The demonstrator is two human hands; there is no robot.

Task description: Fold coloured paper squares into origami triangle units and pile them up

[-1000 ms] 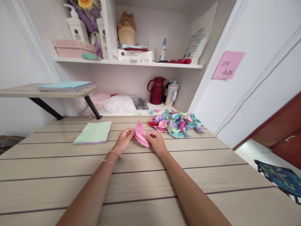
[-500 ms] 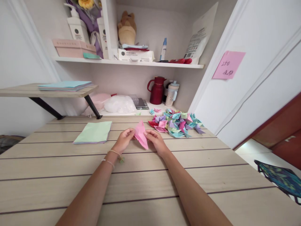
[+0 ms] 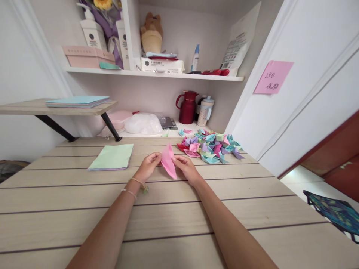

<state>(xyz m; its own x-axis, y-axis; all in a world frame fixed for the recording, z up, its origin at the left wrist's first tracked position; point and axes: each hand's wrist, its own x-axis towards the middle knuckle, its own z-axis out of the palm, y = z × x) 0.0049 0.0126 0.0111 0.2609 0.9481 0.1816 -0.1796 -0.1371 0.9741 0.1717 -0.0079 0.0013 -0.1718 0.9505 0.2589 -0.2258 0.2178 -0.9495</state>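
A partly folded piece of pink origami paper is held up between both hands above the table. My left hand pinches its left edge between thumb and fingers. On the opposite edge, my right hand grips the paper the same way. The piece has pointed ends at top and bottom. Just beyond my right hand lies a heap of folded paper boats in pink, teal, purple and green. To the left rests a stack of square paper, light green on top.
The slatted wooden table spreads under my arms. A small raised stand at the left bears blue-topped paper. Behind, the cabinet holds a plastic bag, a dark red jug and a pale cup.
The pink paper has turned slightly and looks a little narrower between my fingers. Both hands keep nearly the same place and grip.
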